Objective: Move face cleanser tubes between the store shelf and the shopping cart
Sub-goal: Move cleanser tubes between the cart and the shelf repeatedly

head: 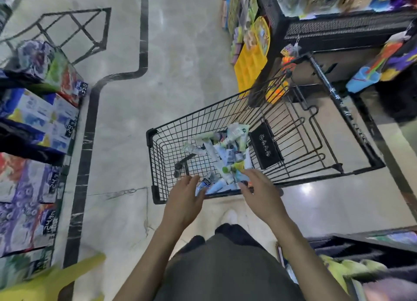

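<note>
Head view looks steeply down: nearest, the left hand [184,193] and right hand [259,189] reach side by side over the near rim of the shopping cart [155,165]. Both show loosely spread, nearly straight fingers and hold nothing that I can make out; the right fingertips [244,173] hover at a green-capped tube, though blur hides whether they touch it. That spread suits scooping or picking from a loose heap, I judge.

Just beyond the fingertips and between the two hands lie the face cleanser tubes [222,151], piled crosswise on the basket floor, white, green and dark, as things dropped in rather than arranged. Further past the fingers stands the folded child seat flap [266,146], then the cart handle [334,93].

Well beyond, to the right of the right hand, the store shelf [338,27] carries bright packages; the cart sits close alongside it, probably to keep each carry short.
</note>
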A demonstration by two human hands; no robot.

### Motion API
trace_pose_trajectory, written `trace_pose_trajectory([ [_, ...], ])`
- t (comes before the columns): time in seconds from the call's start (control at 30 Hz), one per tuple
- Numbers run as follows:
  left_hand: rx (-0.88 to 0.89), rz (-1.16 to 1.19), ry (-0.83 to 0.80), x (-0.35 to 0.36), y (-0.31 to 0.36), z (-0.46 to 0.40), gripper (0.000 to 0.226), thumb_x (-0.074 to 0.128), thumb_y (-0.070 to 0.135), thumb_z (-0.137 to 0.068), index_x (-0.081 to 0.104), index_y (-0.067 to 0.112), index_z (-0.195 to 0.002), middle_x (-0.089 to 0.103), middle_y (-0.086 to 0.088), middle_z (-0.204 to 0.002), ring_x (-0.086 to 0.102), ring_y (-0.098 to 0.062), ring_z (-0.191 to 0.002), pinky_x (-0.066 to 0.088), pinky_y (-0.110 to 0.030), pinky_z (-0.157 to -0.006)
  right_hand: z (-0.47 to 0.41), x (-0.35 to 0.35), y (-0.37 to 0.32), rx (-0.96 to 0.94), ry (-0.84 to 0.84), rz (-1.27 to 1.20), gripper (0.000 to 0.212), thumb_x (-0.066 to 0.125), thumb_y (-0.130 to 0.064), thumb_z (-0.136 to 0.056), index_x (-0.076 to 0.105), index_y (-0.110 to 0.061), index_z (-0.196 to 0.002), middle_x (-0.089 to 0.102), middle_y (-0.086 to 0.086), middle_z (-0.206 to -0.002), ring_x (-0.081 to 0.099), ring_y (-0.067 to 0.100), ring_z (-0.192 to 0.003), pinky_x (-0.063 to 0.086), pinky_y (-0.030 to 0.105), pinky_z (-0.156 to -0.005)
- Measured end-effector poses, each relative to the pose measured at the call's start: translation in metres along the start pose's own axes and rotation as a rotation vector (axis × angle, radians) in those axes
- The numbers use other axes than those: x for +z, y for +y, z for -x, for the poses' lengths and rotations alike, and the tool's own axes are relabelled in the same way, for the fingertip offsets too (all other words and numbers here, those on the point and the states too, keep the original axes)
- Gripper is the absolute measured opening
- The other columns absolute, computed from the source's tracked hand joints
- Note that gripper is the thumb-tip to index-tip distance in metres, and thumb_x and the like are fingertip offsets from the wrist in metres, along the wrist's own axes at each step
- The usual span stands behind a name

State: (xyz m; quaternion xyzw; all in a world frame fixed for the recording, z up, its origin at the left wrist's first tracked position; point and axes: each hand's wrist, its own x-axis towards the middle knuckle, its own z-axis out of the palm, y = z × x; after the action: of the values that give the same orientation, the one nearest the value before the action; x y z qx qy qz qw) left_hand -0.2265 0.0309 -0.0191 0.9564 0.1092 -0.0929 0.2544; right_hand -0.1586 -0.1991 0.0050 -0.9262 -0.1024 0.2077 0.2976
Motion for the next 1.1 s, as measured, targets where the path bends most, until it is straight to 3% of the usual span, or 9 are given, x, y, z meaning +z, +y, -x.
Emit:
trace_pose_trajectory([
  [0.3,-0.211,0.109,-0.133,0.022,-0.008,-0.082,0.047,0.054,0.036,-0.103,0.053,0.012,-0.142,0.058,-0.009,-0.136,0.051,-0.028,-0.128,0.042,-0.038,-0.103,-0.15,-0.003,0.015,0.075,-0.174,-0.039,0.041,0.061,-0.027,-0.101,0.059,-0.019,-0.141,0.057,0.003,-0.14,0.06,0.021,-0.114,0.042,0.028,-0.088],
  [0.43,-0.308,0.19,-0.233,0.048,-0.019,-0.139,0.047,0.056,0.034,-0.102,0.053,0.01,-0.143,0.057,-0.011,-0.137,0.053,-0.029,-0.128,0.042,-0.038,-0.102,-0.199,0.032,0.041,0.337,-0.179,-0.298,0.031,0.066,-0.024,-0.098,0.066,-0.021,-0.129,0.067,0.004,-0.127,0.064,0.02,-0.108,0.046,0.028,-0.086],
  [0.57,-0.342,0.216,-0.344,0.088,-0.04,-0.196,0.046,0.056,0.033,-0.101,0.054,0.008,-0.14,0.06,-0.014,-0.134,0.057,-0.032,-0.121,0.047,-0.039,-0.095,-0.239,0.079,0.078,0.739,-0.122,-0.694,0.006,0.069,-0.028,-0.092,0.072,-0.03,-0.097,0.072,0.008,-0.11,0.066,0.023,-0.092,0.056,0.043,-0.087],
  [0.73,-0.571,0.397,-0.391,0.142,-0.067,-0.255,0.046,0.062,0.034,-0.097,0.059,0.007,-0.135,0.069,-0.016,-0.123,0.067,-0.035,-0.107,0.054,-0.04,-0.089,-0.273,0.134,0.114,1.117,-0.107,-0.979,0.021,0.067,-0.028,-0.099,0.064,-0.012,-0.113,0.06,0.009,-0.09,0.062,0.025,-0.082,0.059,0.042,-0.085],
  [0.87,-0.841,0.637,-0.335,0.195,-0.09,-0.307,0.044,0.071,0.035,-0.09,0.066,0.009,-0.125,0.072,-0.014,-0.113,0.068,-0.034,-0.105,0.054,-0.038,-0.087,-0.295,0.18,0.146,1.294,-0.071,-1.044,0.017,0.064,-0.028,-0.101,0.055,-0.014,-0.103,0.045,0.004,-0.065,0.043,0.014,-0.043,0.049,0.029,-0.052],
  [0.93,-0.923,0.693,-0.353,0.225,-0.104,-0.33,0.047,0.075,0.038,-0.083,0.068,0.011,-0.121,0.071,-0.019,-0.12,0.068,-0.034,-0.112,0.055,-0.041,-0.093,-0.308,0.202,0.161,1.352,-0.052,-1.087,0.021,0.064,-0.028,-0.101,0.055,-0.012,-0.111,0.046,0.006,-0.067,0.045,0.016,-0.048,0.062,0.038,-0.074],
  [1.0,-0.958,0.744,-0.406,0.25,-0.114,-0.345,0.034,0.073,0.036,-0.083,0.069,0.012,-0.106,0.072,-0.018,-0.106,0.07,-0.032,-0.097,0.057,-0.043,-0.092,-0.319,0.222,0.174,1.398,-0.059,-1.143,0.021,0.066,-0.029,-0.1,0.059,-0.01,-0.107,0.047,0.007,-0.071,0.049,0.019,-0.05,0.06,0.04,-0.086],
  [1.03,-0.97,0.76,-0.392,0.258,-0.117,-0.353,0.019,0.073,0.031,-0.087,0.065,0.014,-0.091,0.068,-0.013,-0.089,0.066,-0.027,-0.078,0.056,-0.039,-0.083,-0.326,0.232,0.179,1.41,-0.069,-1.176,0.018,0.064,-0.029,-0.101,0.058,-0.012,-0.099,0.046,0.007,-0.067,0.047,0.018,-0.046,0.058,0.034,-0.073],
  [1.1,-1.017,0.765,-0.312,0.275,-0.121,-0.363,0.031,0.076,0.023,-0.089,0.054,0.015,-0.069,0.051,-0.005,-0.065,0.045,-0.019,-0.055,0.041,-0.035,-0.068,-0.337,0.25,0.188,1.444,-0.073,-1.219,0.014,0.06,-0.028,-0.103,0.055,-0.016,-0.098,0.043,0.007,-0.06,0.04,0.018,-0.046,0.049,0.029,-0.063],
])
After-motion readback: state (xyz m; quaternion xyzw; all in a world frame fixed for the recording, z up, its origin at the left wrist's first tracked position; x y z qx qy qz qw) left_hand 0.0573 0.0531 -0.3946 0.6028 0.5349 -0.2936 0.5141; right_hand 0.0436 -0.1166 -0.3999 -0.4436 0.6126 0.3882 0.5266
